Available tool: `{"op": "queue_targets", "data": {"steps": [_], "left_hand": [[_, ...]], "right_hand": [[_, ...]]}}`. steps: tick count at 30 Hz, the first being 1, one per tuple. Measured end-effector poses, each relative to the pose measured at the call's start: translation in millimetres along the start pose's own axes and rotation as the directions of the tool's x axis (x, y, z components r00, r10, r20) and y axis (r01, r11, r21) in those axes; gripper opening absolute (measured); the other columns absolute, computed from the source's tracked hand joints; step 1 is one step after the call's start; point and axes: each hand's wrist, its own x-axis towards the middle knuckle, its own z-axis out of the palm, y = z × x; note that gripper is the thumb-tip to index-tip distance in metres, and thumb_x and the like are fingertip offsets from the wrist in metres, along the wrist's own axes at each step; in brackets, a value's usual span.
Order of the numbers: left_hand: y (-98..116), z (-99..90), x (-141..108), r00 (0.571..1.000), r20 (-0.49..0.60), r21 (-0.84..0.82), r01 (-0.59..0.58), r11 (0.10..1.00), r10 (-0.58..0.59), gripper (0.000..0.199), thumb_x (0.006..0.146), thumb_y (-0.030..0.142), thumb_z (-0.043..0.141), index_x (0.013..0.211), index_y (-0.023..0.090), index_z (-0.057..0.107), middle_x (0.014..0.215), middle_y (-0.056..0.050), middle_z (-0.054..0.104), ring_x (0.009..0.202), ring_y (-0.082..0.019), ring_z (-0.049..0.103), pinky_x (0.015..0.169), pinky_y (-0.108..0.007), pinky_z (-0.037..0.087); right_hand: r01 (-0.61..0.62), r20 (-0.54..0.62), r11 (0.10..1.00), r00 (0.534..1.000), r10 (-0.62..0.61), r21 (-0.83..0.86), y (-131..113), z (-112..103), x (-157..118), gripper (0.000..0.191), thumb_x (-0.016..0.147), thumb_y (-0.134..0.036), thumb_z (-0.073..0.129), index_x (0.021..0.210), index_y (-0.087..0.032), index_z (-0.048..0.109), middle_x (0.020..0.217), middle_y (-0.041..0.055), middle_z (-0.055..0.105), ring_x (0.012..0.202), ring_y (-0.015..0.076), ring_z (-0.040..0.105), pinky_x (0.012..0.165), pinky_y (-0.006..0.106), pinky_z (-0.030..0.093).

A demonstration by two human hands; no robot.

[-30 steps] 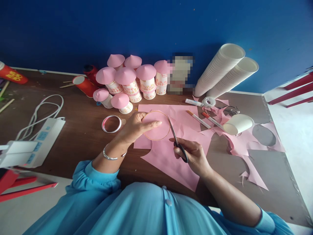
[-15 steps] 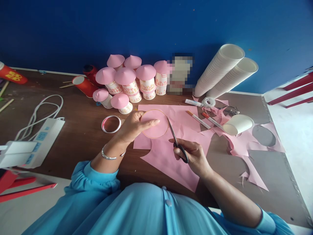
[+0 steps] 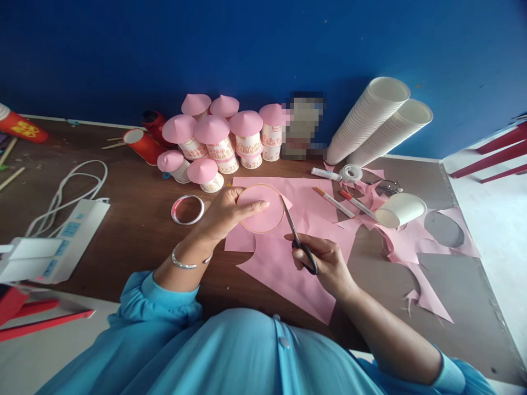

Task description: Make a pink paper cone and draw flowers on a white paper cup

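Pink paper circle point(image 3: 259, 220), slightly further left than before, gripped by left fingers point(image 3: 256, 207), right fingers point(image 3: 323, 245) gripping scissors point(image 3: 291, 223)

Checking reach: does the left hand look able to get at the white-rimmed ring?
Probably yes; the white-rimmed ring lies uncovered beside the left hand, though its grip is on the pink disc and would need freeing.

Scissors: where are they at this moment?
In the head view, the scissors are in the right hand, blades at the right edge of the pink disc.
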Motion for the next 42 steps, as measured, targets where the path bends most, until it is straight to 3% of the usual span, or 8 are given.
{"op": "queue_targets", "data": {"steps": [5, 9, 16, 25, 31, 42], "left_hand": [[-3.1, 0.5, 1.7, 0.999, 0.026, -0.078, 0.024, 0.997, -0.022, 0.027, 0.075, 0.038, 0.083, 0.087, 0.015, 0.078, 0.083, -0.002, 0.074, 0.077, -0.017, 0.062, 0.072, -0.027, 0.05], [-4.0, 1.2, 2.8, 1.0, 0.002, -0.11, 0.022, 0.994, -0.022, 0.028, 0.074, 0.04, 0.084, 0.084, 0.016, 0.077, 0.081, -0.002, 0.074, 0.075, -0.016, 0.062, 0.07, -0.026, 0.05], [-1.8, 1.7, 1.2, 1.0, -0.004, 0.004, -0.003, 1.0, 0.003, 0.033, 0.074, 0.047, 0.082, 0.076, 0.016, 0.071, 0.072, 0.0, 0.066, 0.069, -0.015, 0.057, 0.066, -0.026, 0.047], [4.1, 1.0, -0.4, 0.999, 0.042, 0.157, 0.001, 0.988, -0.008, 0.036, 0.076, 0.044, 0.08, 0.064, 0.016, 0.059, 0.062, 0.004, 0.048, 0.064, -0.011, 0.043, 0.059, -0.026, 0.034], [7.4, 2.0, -0.9, 0.995, 0.102, 0.161, 0.008, 0.987, -0.024, 0.029, 0.077, 0.042, 0.076, 0.073, 0.015, 0.068, 0.068, 0.002, 0.053, 0.07, -0.013, 0.047, 0.064, -0.026, 0.037], [7.2, 1.4, -1.3, 0.993, 0.105, 0.182, 0.029, 0.983, -0.049, 0.033, 0.077, 0.044, 0.076, 0.068, 0.015, 0.063, 0.065, 0.004, 0.049, 0.067, -0.012, 0.043, 0.062, -0.026, 0.033]], "right_hand": [[-0.013, -0.002, 1.0, 1.0, 0.013, 0.005, -0.7, -0.1, 0.7, 0.044, 0.085, -0.052, 0.074, 0.11, -0.016, 0.078, 0.057, -0.0021, 0.055, 0.051, 0.0111, 0.049, 0.05, 0.026, 0.045], [-0.042, -0.006, 0.999, 0.999, 0.042, 0.01, -2.7, 0.2, 1.0, 0.047, 0.082, -0.054, 0.076, 0.109, -0.016, 0.079, 0.057, -0.0023, 0.055, 0.052, 0.0113, 0.049, 0.05, 0.026, 0.045], [-0.076, -0.023, 0.997, 0.997, 0.076, 0.015, -0.9, -0.2, 1.1, 0.046, 0.078, -0.052, 0.08, 0.109, -0.017, 0.079, 0.066, 0.0003, 0.064, 0.056, 0.012, 0.055, 0.054, 0.027, 0.048], [-0.04, -0.046, 0.999, 0.998, 0.038, -0.024, 1.8, -0.8, 1.2, 0.043, 0.078, -0.049, 0.081, 0.108, -0.018, 0.08, 0.067, 0.0011, 0.067, 0.055, 0.0119, 0.057, 0.054, 0.026, 0.047], [-0.04, -0.049, 0.999, 0.998, 0.039, -0.006, 1.9, -0.2, 1.2, 0.04, 0.078, -0.046, 0.081, 0.108, -0.018, 0.079, 0.069, 0.0013, 0.069, 0.056, 0.0118, 0.057, 0.053, 0.026, 0.048], [-0.026, -0.048, 1.0, 0.999, 0.025, -0.009, 2.3, -0.8, 1.1, 0.037, 0.079, -0.043, 0.081, 0.107, -0.019, 0.079, 0.068, 0.0006, 0.069, 0.056, 0.011, 0.058, 0.053, 0.024, 0.049]]}}
